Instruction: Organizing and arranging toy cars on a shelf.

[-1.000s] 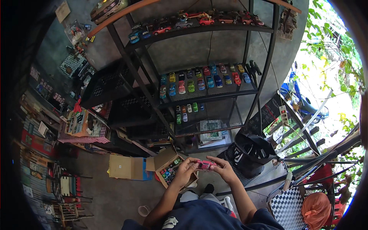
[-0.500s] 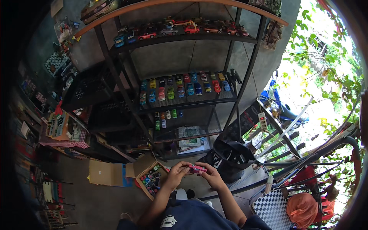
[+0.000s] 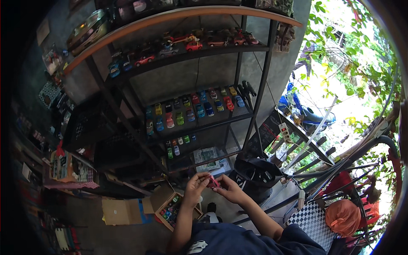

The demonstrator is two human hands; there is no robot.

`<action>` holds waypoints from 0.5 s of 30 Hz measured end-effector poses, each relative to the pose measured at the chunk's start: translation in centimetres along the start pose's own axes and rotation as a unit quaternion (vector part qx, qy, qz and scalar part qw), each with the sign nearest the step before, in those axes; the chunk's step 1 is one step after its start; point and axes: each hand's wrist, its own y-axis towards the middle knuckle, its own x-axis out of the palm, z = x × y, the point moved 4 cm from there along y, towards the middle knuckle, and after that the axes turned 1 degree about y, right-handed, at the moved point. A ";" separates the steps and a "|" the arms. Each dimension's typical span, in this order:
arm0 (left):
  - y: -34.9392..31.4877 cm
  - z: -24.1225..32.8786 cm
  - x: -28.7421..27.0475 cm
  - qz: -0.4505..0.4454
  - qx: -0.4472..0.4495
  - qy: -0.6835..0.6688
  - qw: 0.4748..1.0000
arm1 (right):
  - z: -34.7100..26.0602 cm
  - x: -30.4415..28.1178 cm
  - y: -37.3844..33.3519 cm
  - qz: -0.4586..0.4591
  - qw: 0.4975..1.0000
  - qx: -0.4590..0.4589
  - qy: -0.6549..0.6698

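Both hands raised in front of the torso, above floor level, with a small pink-red toy car (image 3: 214, 182) between them. Left hand (image 3: 194, 191): thumb and fingers drawn in on the car's left end, the gap between them about as narrow as the car's body. Right hand (image 3: 233, 192): fingers likewise closed in at the right end, thumb low; exact fingertip contact on the far side hidden. Car held tilted, clear of any support but the hands. Just left of and below the left hand, an open cardboard box (image 3: 159, 199) on the floor (image 3: 91, 219), holding a jumble of small coloured cars (image 3: 171, 209); left of it, a second cardboard box (image 3: 121, 211) with its flap spread. Ahead of the hands, a dark metal rack (image 3: 262, 76). Its mesh middle shelf (image 3: 197, 126) bears two rows of toy cars (image 3: 180, 118), mixed colours; a smaller group (image 3: 177, 150) stands on the level beneath, and papers (image 3: 204, 155) lie lower down. Upper shelf (image 3: 182, 59): a further line of vehicles, mostly red, with blue ones at the left end. Right of the hands, near the rack's foot, an open black bag (image 3: 243, 169); farther right, a black-and-white checkered surface (image 3: 312, 217) with an orange bag (image 3: 343, 217) at its right side.
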 end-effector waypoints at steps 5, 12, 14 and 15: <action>1.6 0.0 -1.5 0.030 -0.011 -0.048 0.998 | -0.5 0.7 2.8 0.020 0.998 0.014 0.049; 3.5 -0.3 -3.3 0.044 -0.033 -0.033 0.998 | -0.5 0.8 4.6 0.006 0.997 0.005 -0.073; 4.1 -0.2 -3.2 0.047 -0.028 -0.032 0.998 | -0.8 0.2 5.0 -0.002 0.998 0.019 -0.058; 4.4 0.1 -2.9 0.046 -0.035 -0.027 0.998 | -1.2 -0.3 5.2 0.002 0.999 0.022 -0.043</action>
